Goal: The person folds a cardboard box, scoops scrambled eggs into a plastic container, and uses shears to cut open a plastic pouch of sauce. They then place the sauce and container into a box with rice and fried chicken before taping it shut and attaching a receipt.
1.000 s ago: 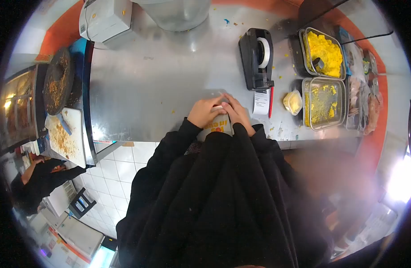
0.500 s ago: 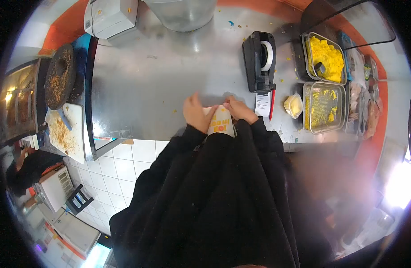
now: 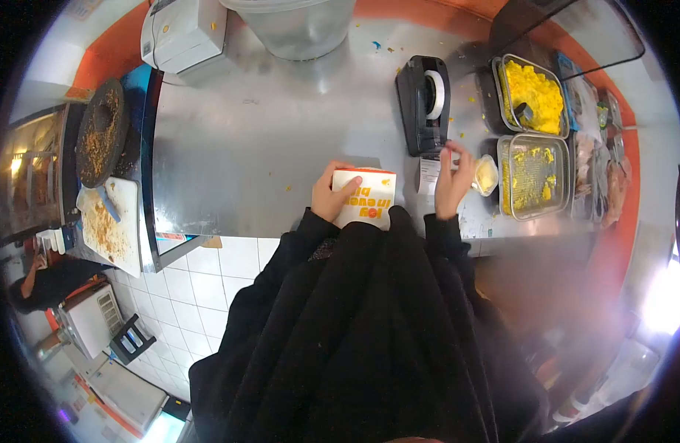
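Note:
My left hand grips a white paper food box with orange and yellow lettering and a red-orange top edge, its thumb across the front. The box is at the counter's near edge, against my dark clothing. My right hand is raised at the near end of a black tape dispenser holding a white roll. Its thumb and forefinger come together in a pinch by the cutter; what lies between them is too small to make out. A printed paper slip lies just left of this hand.
Right of my right hand sit a small lidded cup, a clear container with yellow scraps, and another container full of yellow food. A large clear tub and a white machine stand behind. A cutting board is left.
My right hand has left the box and moved right to the tape dispenser. The box, now in my left hand alone, shows more of its printed front.

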Motion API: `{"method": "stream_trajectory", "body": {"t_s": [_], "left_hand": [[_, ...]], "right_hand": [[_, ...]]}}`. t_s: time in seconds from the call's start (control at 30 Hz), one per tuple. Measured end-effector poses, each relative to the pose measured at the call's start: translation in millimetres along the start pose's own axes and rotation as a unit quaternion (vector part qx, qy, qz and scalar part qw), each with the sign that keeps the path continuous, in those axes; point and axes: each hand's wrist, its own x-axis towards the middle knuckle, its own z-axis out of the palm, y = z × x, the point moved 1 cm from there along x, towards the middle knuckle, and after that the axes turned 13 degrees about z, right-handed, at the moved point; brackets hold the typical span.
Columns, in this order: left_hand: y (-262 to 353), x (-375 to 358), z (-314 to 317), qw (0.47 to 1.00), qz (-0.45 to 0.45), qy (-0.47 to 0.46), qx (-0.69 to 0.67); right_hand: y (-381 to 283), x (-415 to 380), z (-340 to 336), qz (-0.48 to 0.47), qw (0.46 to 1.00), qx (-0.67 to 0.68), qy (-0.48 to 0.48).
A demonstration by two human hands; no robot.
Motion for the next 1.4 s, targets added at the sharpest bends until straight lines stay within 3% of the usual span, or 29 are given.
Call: {"method": "stream_trajectory", "body": {"t_s": [0.07, 0.1, 0.13, 0.17, 0.2, 0.23, 0.3, 0.33, 0.4, 0.43, 0.5, 0.57, 0.63, 0.77, 0.83, 1.07, 1.13, 1.17, 1.2, 1.27, 1.3, 1.37, 1.4], "left_hand": [[-5.4, 1.7, 0.2, 1.0, -0.02, -0.007, -0.006], [-10.5, 3.4, 0.0, 0.999, -0.041, -0.008, -0.013], [-20.9, 3.8, -0.3, 0.999, -0.039, -0.01, -0.013], [-31.1, 4.4, -0.2, 1.0, -0.03, 0.006, 0.003], [-40.6, 5.8, -0.2, 0.999, -0.02, 0.024, 0.018], [-38.3, 3.1, -0.1, 0.999, -0.019, 0.027, 0.015], [-31.2, 4.3, -1.3, 0.999, -0.019, 0.042, 0.015], [-29.4, 5.0, -2.2, 0.999, -0.012, 0.049, 0.019], [-29.3, 6.2, -1.7, 0.998, -0.016, 0.056, 0.015], [-29.6, 5.1, -0.9, 0.998, -0.021, 0.058, 0.011], [-33.6, 4.4, -0.2, 0.998, -0.004, 0.048, 0.033], [-30.0, 3.5, 0.7, 0.997, 0.014, 0.041, 0.056], [-23.6, 4.0, 1.9, 0.997, 0.041, 0.052, 0.046], [-11.5, 4.8, 2.6, 0.994, 0.065, 0.06, 0.056], [-2.3, 6.2, 3.1, 0.981, 0.163, 0.059, 0.09], [10.3, 2.0, 4.1, 0.969, 0.209, 0.07, 0.113], [15.5, 0.1, 2.5, 0.961, 0.23, 0.065, 0.137], [11.0, -13.3, 2.5, 0.962, 0.225, 0.07, 0.135], [5.0, -10.0, 1.8, 0.96, 0.237, 0.065, 0.137], [12.0, -6.1, 0.3, 0.958, 0.242, 0.066, 0.14], [12.6, -10.1, 1.0, 0.961, 0.23, 0.064, 0.143], [23.5, -7.4, 2.2, 0.962, 0.242, 0.036, 0.125], [31.9, -7.0, 3.3, 0.953, 0.267, 0.022, 0.143]], "right_hand": [[3.8, 26.9, -1.0, -0.084, 0.984, -0.146, 0.055], [6.6, 40.2, -3.7, -0.084, 0.984, -0.146, 0.059], [14.4, 53.2, -4.9, 0.169, 0.979, -0.015, -0.11], [16.8, 58.2, -6.3, 0.401, 0.868, 0.119, -0.268], [14.4, 58.3, -13.6, 0.389, 0.847, 0.2, -0.301], [15.5, 50.7, -20.8, 0.387, 0.848, 0.197, -0.303], [21.7, 37.8, -26.2, 0.374, 0.777, 0.396, -0.317], [24.1, 29.0, -28.2, 0.373, 0.776, 0.394, -0.32], [30.7, 16.8, -30.9, 0.331, 0.852, 0.284, -0.29], [35.6, 16.5, -28.2, 0.332, 0.852, 0.284, -0.289], [44.3, 20.8, -25.2, 0.27, 0.917, 0.073, -0.283], [33.6, 15.3, -19.5, 0.271, 0.933, 0.064, -0.226], [24.6, 16.8, -19.5, 0.172, 0.972, -0.095, -0.131], [14.5, 19.1, -22.5, 0.139, 0.971, -0.161, -0.109], [6.5, 20.2, -21.7, 0.136, 0.959, -0.227, -0.105], [14.3, 17.7, -19.6, 0.09, 0.946, -0.306, -0.064], [30.6, 10.0, -16.7, 0.07, 0.889, -0.446, -0.07], [49.4, -10.5, -25.4, 0.067, 0.887, -0.45, -0.075], [66.0, -15.5, -26.6, 0.094, 0.941, -0.308, -0.099], [50.2, -13.5, -24.0, 0.147, 0.979, -0.041, -0.138], [46.3, -19.1, -27.0, 0.158, 0.976, -0.044, -0.144], [-12.5, -27.0, -20.1, 0.213, 0.906, 0.287, -0.225], [-23.0, -29.3, -14.1, 0.213, 0.905, 0.292, -0.223]]}}
